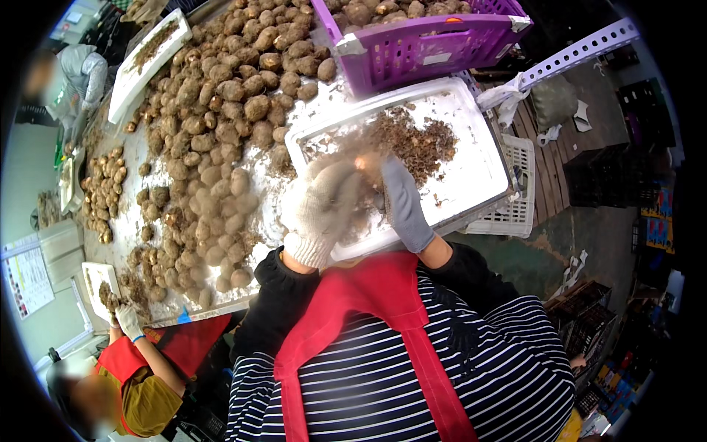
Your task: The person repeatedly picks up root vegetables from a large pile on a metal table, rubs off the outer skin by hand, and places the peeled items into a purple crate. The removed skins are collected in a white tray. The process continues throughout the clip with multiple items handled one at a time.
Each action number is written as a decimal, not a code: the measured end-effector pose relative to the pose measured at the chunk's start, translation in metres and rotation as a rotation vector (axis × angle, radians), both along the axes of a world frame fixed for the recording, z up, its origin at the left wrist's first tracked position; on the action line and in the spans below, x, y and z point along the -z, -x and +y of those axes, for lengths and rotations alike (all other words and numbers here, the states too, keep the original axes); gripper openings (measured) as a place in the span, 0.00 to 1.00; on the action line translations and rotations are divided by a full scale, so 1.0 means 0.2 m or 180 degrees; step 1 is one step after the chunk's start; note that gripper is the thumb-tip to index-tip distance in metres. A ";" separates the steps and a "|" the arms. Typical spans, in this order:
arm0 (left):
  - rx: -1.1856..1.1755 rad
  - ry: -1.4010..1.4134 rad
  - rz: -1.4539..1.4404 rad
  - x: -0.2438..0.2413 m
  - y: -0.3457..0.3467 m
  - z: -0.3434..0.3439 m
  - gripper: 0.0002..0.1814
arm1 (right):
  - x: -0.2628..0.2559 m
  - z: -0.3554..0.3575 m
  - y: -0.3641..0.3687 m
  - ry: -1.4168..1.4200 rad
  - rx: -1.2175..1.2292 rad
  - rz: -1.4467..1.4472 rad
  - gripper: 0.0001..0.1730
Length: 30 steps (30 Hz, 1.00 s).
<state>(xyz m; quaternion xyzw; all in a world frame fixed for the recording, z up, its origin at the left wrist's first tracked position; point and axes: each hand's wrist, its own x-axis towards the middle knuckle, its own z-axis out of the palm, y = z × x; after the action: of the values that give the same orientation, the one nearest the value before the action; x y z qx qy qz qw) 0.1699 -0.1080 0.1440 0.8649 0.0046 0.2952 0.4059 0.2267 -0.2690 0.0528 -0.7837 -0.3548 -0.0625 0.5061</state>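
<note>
My left hand [322, 207], in a white knit glove, is above the near left part of a white foam tray [469, 190]. My right hand [405, 201], in a grey glove, is close beside it over the same tray. Between the two hands is a blurred, round brown tuber with a pale orange spot [361, 162]; it looks like taro. The left fingers are curled round it, while what the right fingers grip is hidden. Brown fibrous peelings [420, 143] lie in the tray beyond my hands. A large heap of hairy brown tubers [221, 110] covers the metal table to the left.
A purple plastic crate [425, 52] of tubers stands behind the tray. A perforated metal bar [580, 50] rises at the right, near a white plastic basket [522, 188]. One co-worker's gloved hand [130, 322] is at the lower left; another co-worker [83, 77] stands at the upper left.
</note>
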 end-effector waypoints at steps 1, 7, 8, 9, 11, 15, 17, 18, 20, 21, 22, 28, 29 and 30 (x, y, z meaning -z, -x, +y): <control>0.0049 -0.0020 0.0031 0.00 0.00 0.00 0.07 | -0.04 0.00 0.01 -0.0068 -0.0013 0.0087 0.32; 0.0066 -0.0063 0.0074 0.01 -0.01 0.00 0.05 | -0.14 0.01 0.04 -0.0273 0.0011 0.0295 0.25; 0.0019 -0.0085 0.0085 0.01 -0.01 -0.01 0.05 | -0.15 0.01 0.04 -0.0279 0.0003 0.0270 0.24; -0.0022 -0.0101 0.0095 0.00 -0.01 -0.01 0.05 | -0.13 0.01 0.04 -0.0267 0.0051 0.0157 0.23; 0.0074 -0.0097 0.0336 0.01 -0.01 -0.02 0.05 | 0.00 0.00 0.04 -0.0156 0.0250 -0.0185 0.23; 0.0406 -0.0526 0.0493 0.08 0.01 -0.10 0.08 | -0.03 0.01 0.00 -0.0099 0.0262 0.0296 0.27; 0.0357 -0.0487 0.0458 0.09 0.02 -0.09 0.09 | 0.00 0.00 -0.03 -0.0185 0.0242 0.0186 0.31; 0.0325 -0.0427 0.0464 0.08 0.04 -0.08 0.09 | 0.01 -0.01 -0.03 -0.0147 0.0218 0.0196 0.33; 0.0340 -0.0334 0.0523 0.04 0.05 -0.06 0.10 | -0.01 -0.01 -0.05 -0.0013 0.0177 0.0249 0.38; 0.0254 -0.0295 0.0383 0.05 0.05 -0.05 0.10 | -0.03 0.01 -0.05 0.0075 0.0137 0.0314 0.41; 0.0168 -0.0257 0.0242 0.05 0.04 -0.04 0.10 | -0.05 0.01 -0.05 0.0008 0.0074 0.0184 0.43; 0.0023 -0.0221 0.0196 0.01 0.00 0.02 0.12 | -0.04 -0.01 -0.01 0.0255 -0.0009 0.0212 0.46; 0.0023 -0.0290 0.0307 0.02 0.00 0.02 0.12 | -0.02 -0.01 -0.01 0.0259 -0.0063 0.0464 0.45; 0.0020 -0.0360 0.0420 0.03 0.00 0.03 0.11 | 0.01 -0.02 -0.01 0.0262 -0.0120 0.0718 0.45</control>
<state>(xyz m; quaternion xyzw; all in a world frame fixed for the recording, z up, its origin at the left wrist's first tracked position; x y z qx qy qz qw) 0.1704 -0.1014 0.1373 0.9040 0.0119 0.2361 0.3562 0.2286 -0.2723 0.0516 -0.7990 -0.3126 0.0503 0.5112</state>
